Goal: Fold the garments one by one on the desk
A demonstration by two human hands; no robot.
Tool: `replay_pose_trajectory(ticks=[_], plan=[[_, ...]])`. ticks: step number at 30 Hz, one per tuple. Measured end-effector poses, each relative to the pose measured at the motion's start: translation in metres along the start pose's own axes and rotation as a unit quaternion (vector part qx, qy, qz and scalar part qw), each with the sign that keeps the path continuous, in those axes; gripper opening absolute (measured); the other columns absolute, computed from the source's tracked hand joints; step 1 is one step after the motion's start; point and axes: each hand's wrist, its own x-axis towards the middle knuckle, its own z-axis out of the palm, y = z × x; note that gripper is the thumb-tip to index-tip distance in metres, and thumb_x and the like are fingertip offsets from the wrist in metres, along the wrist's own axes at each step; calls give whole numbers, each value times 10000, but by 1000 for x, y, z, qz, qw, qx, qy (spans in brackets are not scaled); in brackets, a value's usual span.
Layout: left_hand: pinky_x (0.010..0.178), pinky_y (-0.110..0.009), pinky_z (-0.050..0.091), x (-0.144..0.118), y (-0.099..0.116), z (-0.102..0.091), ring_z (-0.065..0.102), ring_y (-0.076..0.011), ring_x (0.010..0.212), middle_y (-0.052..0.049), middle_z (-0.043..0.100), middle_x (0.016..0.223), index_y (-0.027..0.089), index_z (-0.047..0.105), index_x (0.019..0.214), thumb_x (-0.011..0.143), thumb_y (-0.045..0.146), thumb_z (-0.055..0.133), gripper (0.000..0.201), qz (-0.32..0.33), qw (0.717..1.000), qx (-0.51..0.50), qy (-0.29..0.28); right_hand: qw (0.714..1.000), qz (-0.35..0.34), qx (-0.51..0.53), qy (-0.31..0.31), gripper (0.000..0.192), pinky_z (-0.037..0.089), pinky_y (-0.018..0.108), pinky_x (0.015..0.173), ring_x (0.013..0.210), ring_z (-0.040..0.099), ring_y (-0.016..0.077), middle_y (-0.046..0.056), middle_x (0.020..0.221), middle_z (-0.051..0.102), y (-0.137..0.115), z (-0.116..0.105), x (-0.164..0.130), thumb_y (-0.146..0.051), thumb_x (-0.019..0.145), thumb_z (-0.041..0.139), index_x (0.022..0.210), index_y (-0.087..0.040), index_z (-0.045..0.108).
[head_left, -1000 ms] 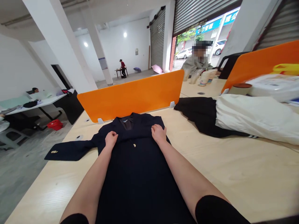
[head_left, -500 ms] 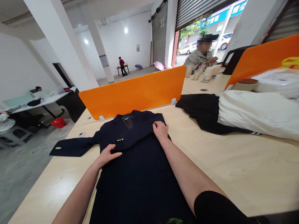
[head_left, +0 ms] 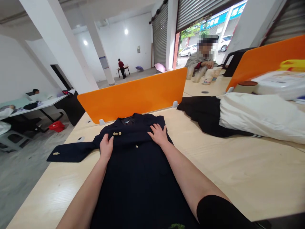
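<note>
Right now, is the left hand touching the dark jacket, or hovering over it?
Touching. In the head view the left hand lies flat, palm down, on the dark jacket, beside its gold buttons, with no gap showing.

An orange divider (head_left: pixel 133 98) stands along the pale wooden table (head_left: pixel 238 171), and beyond the divider white pillars (head_left: pixel 59 47) rise from a grey floor (head_left: pixel 21 168) under ceiling lights (head_left: pixel 125 31), with grey roller shutters (head_left: pixel 160 35) behind it.
</note>
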Motion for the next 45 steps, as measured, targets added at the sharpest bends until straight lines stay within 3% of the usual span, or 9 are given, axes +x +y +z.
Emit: replay_pose_trajectory(ticks=[6, 9, 14, 23, 27, 31, 34, 39, 45], plan=[[618, -261, 447, -3, -26, -3, 596, -159, 636, 26, 595, 679, 171, 596, 1084, 745, 349, 662, 389, -64, 994, 76, -39, 1000, -9, -27, 4, 495, 97, 664, 1091, 1394, 265, 308, 118, 1485, 401, -4, -2, -1, -460, 967, 337, 1369, -214, 486], [719, -281, 485, -12, -26, 1, 650, -183, 814, -33, 653, 932, 219, 491, 1311, 796, 353, 654, 557, -5, 981, 172, -89, 996, -80, -14, 41, 539, 67, 659, 1108, 1425, 202, 304, 86, 1530, 336, -12, -3, -4, -494, 963, 314, 1424, -239, 427], [861, -383, 511, -23, -30, -3, 608, -201, 1000, -90, 587, 1197, 203, 571, 1202, 893, 368, 584, 350, 27, 943, 315, -107, 976, -174, -6, -132, 538, 166, 649, 1102, 1411, 262, 294, 36, 1528, 348, -17, 10, -9, -528, 953, 286, 1418, -305, 439], [797, -398, 485, 23, -57, -101, 633, -278, 992, -180, 611, 1143, 203, 310, 1461, 964, 221, 299, 497, -97, 873, 476, -38, 977, -172, 8, -126, 543, 176, 630, 1112, 1409, 271, 293, 35, 1517, 369, -10, 20, -5, -531, 944, 276, 1402, -308, 464], [873, -452, 435, 43, -65, -131, 550, -327, 1142, -177, 549, 1257, 269, 500, 1344, 848, 67, 405, 544, -52, 842, 528, -99, 977, -175, 10, -117, 544, 184, 616, 1118, 1401, 290, 291, 37, 1507, 387, -10, 20, -4, -534, 941, 283, 1395, -304, 473], [952, -360, 381, 47, -66, -143, 481, -239, 1210, -55, 574, 1246, 321, 642, 1107, 747, 12, 510, 492, 29, 820, 544, -175, 977, -175, 10, -122, 551, 185, 589, 1128, 1402, 288, 277, 33, 1510, 381, -9, 19, -5, -531, 941, 286, 1401, -287, 467], [906, -360, 386, 34, -66, -147, 521, -243, 1092, -99, 608, 1104, 256, 612, 1132, 820, 64, 454, 399, 45, 811, 562, -157, 978, -173, 15, -120, 545, 188, 584, 1129, 1400, 292, 276, 30, 1508, 385, -9, 19, -5, -524, 939, 294, 1397, -287, 472], [861, -426, 370, -21, -75, -152, 481, -321, 1060, -204, 547, 1136, 126, 559, 1132, 922, 157, 293, 340, 30, 783, 621, 18, 980, -164, 30, -112, 522, 185, 589, 1127, 1391, 306, 284, 28, 1493, 411, -8, 21, -4, -516, 931, 316, 1370, -305, 502], [769, -370, 424, -63, -82, -168, 568, -280, 1005, -130, 611, 1041, 193, 584, 987, 869, 118, 349, 274, -48, 818, 567, -86, 980, -162, 42, -104, 518, 187, 598, 1120, 1383, 312, 288, 30, 1487, 418, -8, 25, -3, -521, 931, 313, 1360, -310, 513]])
